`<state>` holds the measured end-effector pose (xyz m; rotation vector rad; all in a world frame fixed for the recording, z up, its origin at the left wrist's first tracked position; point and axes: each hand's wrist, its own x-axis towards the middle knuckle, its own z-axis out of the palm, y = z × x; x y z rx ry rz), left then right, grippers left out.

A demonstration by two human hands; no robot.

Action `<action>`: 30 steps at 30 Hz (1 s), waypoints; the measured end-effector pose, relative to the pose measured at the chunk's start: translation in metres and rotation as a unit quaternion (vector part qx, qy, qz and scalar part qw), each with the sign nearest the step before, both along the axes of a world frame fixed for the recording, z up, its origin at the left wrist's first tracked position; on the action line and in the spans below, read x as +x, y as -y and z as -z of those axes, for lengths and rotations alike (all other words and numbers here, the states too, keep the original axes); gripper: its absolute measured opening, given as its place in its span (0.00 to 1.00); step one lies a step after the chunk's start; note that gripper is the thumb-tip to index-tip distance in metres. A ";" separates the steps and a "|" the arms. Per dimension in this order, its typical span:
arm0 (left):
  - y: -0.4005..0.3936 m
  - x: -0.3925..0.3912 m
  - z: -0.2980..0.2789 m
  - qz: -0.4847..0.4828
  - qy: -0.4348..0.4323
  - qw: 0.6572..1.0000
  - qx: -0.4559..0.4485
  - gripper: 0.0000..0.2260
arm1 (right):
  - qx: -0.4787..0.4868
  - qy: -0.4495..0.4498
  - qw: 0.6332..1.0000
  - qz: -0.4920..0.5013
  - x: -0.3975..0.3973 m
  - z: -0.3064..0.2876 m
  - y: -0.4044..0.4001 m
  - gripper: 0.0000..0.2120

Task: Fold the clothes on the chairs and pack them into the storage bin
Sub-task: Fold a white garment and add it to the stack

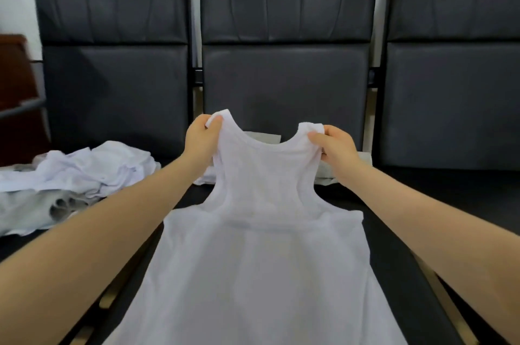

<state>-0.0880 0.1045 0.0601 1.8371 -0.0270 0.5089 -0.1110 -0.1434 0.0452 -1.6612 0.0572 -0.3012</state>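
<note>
We count three black chairs: left chair [115, 63], middle chair [285, 63], right chair [455, 63]. One white tank top [261, 246], two hands: left hand [201, 142], right hand [336, 147]. One heap of white clothes [84, 170] left of grip. One folded white piece [264, 137] beyond grip.

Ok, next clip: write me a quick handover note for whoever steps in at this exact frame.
Left hand: pinches the left strap of the white sleeveless cotton vest.
Right hand: pinches the right strap.
The vest is held up by its straps, its body spread flat over the black padded chair seats.
A crumpled pile of white clothes lies on the left seat; a pale item behind the vest is mostly hidden.
Done: vest spread out.
Left: fold the vest, fold the pile, pack everything. No storage bin is in view.
</note>
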 end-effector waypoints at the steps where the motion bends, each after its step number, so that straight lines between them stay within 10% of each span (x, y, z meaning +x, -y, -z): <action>1: -0.004 -0.015 0.003 0.011 0.000 1.000 0.010 0.09 | -0.013 -0.002 1.000 -0.013 -0.015 0.002 0.001 0.08; 8: -0.042 -0.106 0.058 0.130 -0.069 0.980 0.138 0.11 | -0.208 -0.036 0.961 -0.176 -0.112 0.051 0.005 0.03; 12: -0.057 -0.142 0.087 0.205 -0.184 0.874 0.400 0.21 | -0.379 -0.129 0.864 -0.304 -0.148 0.067 -0.001 0.10; 14: -0.055 -0.150 0.092 0.194 -0.201 0.841 0.464 0.23 | -0.373 -0.121 0.876 -0.280 -0.152 0.070 -0.004 0.15; 24: -0.036 -0.092 0.097 0.022 -0.076 0.882 0.464 0.08 | -0.506 -0.068 0.859 -0.026 -0.090 0.085 0.020 0.11; 30: -0.025 -0.060 0.101 0.039 -0.104 0.850 0.515 0.22 | -0.567 -0.145 0.810 -0.013 -0.068 0.091 0.011 0.21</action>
